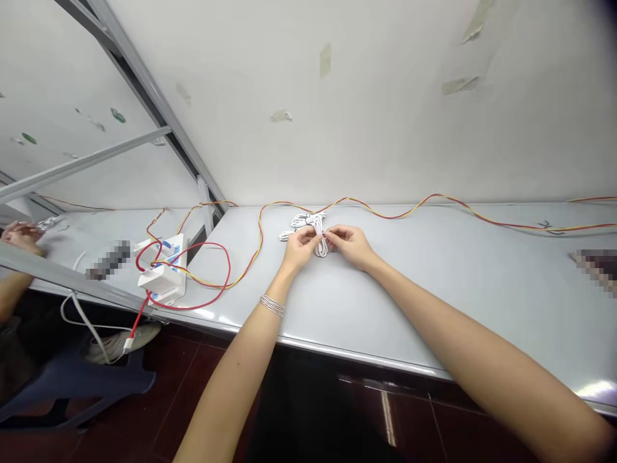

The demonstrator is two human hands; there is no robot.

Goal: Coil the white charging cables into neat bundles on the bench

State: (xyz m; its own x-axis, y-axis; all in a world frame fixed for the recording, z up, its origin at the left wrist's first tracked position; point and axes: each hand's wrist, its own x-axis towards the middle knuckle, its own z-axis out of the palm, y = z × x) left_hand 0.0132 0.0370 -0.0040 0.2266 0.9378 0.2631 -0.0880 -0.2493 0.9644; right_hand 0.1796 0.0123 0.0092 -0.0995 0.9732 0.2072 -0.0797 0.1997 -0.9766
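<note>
A coiled white cable (321, 247) stands upright between my two hands, just above the grey tabletop (366, 315). My left hand (301, 247) is closed round the coil's left side, thumb and fingers pinching it. On the other side, my right hand (351, 245) has its thumb and fingertips pressed together against the coil's middle. Whatever small thing those right fingertips may pinch is too small to make out. Just behind my hands lies another bundled white cable (307, 220) on the table, its end reaching left past my left hand.
Red and yellow wires (385, 215) run along the table's back by the wall. To the left, a white power strip (166, 276) with plugs has a red cable (228, 263) looped around it. A metal frame (144, 83) separates another person's hand (22, 236) from this side.
</note>
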